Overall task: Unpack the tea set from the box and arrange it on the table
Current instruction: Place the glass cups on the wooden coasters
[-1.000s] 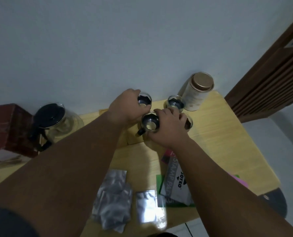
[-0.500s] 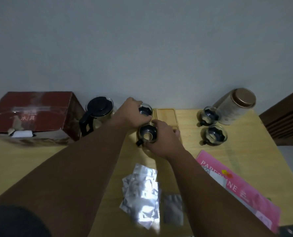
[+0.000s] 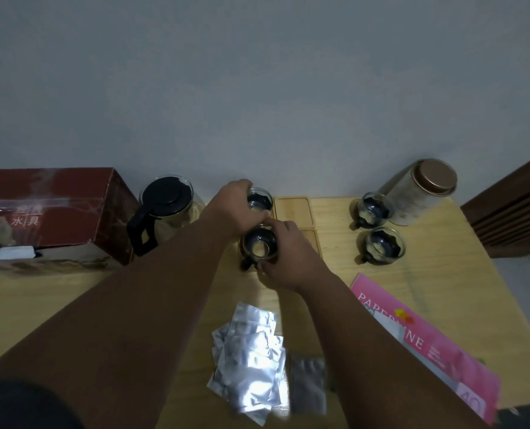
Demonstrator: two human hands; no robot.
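Now a glass cup (image 3: 260, 202) is gripped by the left hand (image 3: 238, 206), while a second glass cup (image 3: 259, 246), just nearer on the desk (image 3: 334, 212), is clasped by right-hand fingers (image 3: 283, 228)

Red box (image 3: 50, 209) sits at the table's (image 3: 443, 274) far left edge, glass teapot (image 3: 164, 212) beside it. Four upright glass cups (image 3: 259, 244) stand along the far edge.
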